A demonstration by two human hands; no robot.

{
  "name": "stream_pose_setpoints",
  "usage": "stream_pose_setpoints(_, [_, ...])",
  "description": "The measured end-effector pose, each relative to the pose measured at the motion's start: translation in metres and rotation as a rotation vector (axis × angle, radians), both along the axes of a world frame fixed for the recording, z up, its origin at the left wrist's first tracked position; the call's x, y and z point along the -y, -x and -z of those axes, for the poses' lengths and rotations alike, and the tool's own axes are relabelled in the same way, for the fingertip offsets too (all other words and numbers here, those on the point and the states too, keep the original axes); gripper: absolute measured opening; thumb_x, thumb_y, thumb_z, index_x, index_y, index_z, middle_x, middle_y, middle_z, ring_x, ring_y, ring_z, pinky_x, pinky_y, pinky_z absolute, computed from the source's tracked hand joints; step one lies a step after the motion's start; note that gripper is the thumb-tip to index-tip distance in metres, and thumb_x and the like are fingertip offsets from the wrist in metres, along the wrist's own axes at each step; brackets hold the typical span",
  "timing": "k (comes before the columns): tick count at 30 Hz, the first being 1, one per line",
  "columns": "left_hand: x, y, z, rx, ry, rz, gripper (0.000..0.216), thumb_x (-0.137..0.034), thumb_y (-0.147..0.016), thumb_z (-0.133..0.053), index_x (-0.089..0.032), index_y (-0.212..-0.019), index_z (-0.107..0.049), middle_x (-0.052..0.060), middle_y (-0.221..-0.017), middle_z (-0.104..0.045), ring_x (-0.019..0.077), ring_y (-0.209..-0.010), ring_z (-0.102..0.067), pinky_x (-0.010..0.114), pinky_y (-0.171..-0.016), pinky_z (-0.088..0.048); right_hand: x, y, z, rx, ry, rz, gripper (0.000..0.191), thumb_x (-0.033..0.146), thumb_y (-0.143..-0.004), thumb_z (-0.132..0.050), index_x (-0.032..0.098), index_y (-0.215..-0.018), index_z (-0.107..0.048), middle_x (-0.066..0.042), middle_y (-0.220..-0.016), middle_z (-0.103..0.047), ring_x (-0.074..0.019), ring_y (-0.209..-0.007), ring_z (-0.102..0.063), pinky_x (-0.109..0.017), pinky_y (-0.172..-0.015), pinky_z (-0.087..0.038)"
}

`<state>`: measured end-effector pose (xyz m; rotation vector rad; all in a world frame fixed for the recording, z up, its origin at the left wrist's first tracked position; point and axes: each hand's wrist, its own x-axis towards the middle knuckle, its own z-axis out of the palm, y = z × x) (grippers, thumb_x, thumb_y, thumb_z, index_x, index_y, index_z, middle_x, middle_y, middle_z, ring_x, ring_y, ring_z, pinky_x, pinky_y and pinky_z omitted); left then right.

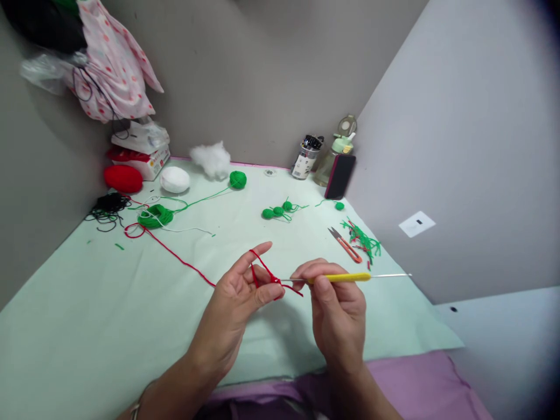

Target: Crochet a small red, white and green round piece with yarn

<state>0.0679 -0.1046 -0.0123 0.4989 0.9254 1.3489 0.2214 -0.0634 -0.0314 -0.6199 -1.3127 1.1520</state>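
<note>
Lower centre of frame: our right hand (336,312) grips the yellow-handled hook (350,277), axis near-horizontal, left end at the red yarn (275,280) our left hand (231,300) pinches.

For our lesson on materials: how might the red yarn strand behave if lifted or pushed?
The red yarn strand is probably floppy: it lies in a loop on the table and bends over a finger of the left hand. Being thin, it is likely light. Pushed endwise, it would probably buckle, as its slack parts curl.
</note>
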Motion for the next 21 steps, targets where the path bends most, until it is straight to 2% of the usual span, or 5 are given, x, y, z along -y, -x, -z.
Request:
stream_pose_setpoints(7, [0.000,-0.001,0.003,-0.033,-0.017,-0.037,0.071,-0.026,-0.077,-0.094,-0.028,-0.143,-0.066,-0.004,-0.079,-0.066,0.0118,-0.078,-0.057,0.027,-0.082,-0.045,0.003,0.001,-0.001,0.051,-0.093,0.041,0.019,0.022,-0.105,-0.060,0.024,-0.101,-0.078,-0.004,-0.089,-0.073,-0.0178,-0.081,-0.066,-0.032,-0.072,-0.056])
stream_pose_setpoints(12, [0.001,-0.001,0.005,-0.077,-0.046,-0.074,0.073,-0.024,-0.078,-0.093,-0.027,-0.145,-0.065,-0.004,-0.080,-0.068,0.0126,-0.079,-0.059,0.027,-0.084,-0.046,0.008,-0.002,-0.004,0.238,-0.308,0.126,0.024,0.013,-0.104,-0.057,0.026,-0.109,-0.078,-0.004,-0.092,-0.076,-0.0193,-0.087,-0.069,-0.034,-0.076,-0.057])
stream_pose_setpoints(16, [0.001,-0.003,0.002,0.001,-0.045,-0.039,0.085,-0.023,-0.078,-0.092,-0.024,-0.155,-0.054,-0.004,-0.079,-0.069,0.0126,-0.078,-0.060,0.028,-0.084,-0.047,0.014,0.000,0.004,0.345,-0.433,0.165,0.035,0.007,-0.100,-0.060,0.029,-0.120,-0.077,-0.007,-0.107,-0.078,-0.0209,-0.097,-0.073,-0.035,-0.079,-0.060])
stream_pose_setpoints(19, [0.002,-0.002,0.000,0.069,-0.040,-0.016,0.097,-0.022,-0.079,-0.092,-0.023,-0.162,-0.043,-0.004,-0.080,-0.069,0.0130,-0.078,-0.063,0.029,-0.084,-0.048,0.017,0.004,0.011,0.338,-0.455,0.223,0.038,0.009,-0.100,-0.063,0.034,-0.124,-0.078,-0.008,-0.117,-0.078,-0.0228,-0.099,-0.075,-0.036,-0.075,-0.062])
stream_pose_setpoints(21, [0.001,-0.001,-0.002,0.090,-0.031,-0.002,0.101,-0.022,-0.079,-0.092,-0.024,-0.164,-0.038,-0.005,-0.080,-0.069,0.0132,-0.077,-0.064,0.029,-0.084,-0.048,0.017,0.005,0.011,0.305,-0.435,0.230,0.035,0.012,-0.101,-0.064,0.036,-0.122,-0.079,-0.008,-0.115,-0.079,-0.0232,-0.097,-0.076,-0.037,-0.073,-0.063])
